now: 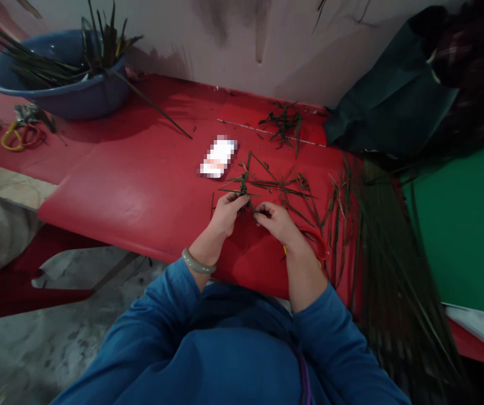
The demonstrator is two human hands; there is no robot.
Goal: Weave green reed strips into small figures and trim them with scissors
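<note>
blue top (pixel 242 360) nearest, the left hand (pixel 225 213) pinches knotted leaf strips (pixel 243 184), the right hand (pixel 276 221) one strip (pixel 251 207).

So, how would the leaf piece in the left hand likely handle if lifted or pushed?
The leaf piece is probably light, being small with thin strips. Those strips are likely springy rather than floppy, since several jut out straight. It seems unlikely to roll, with ends projecting sideways.

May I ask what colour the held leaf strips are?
The leaf strips are dark green, best seen in the head view.
</note>
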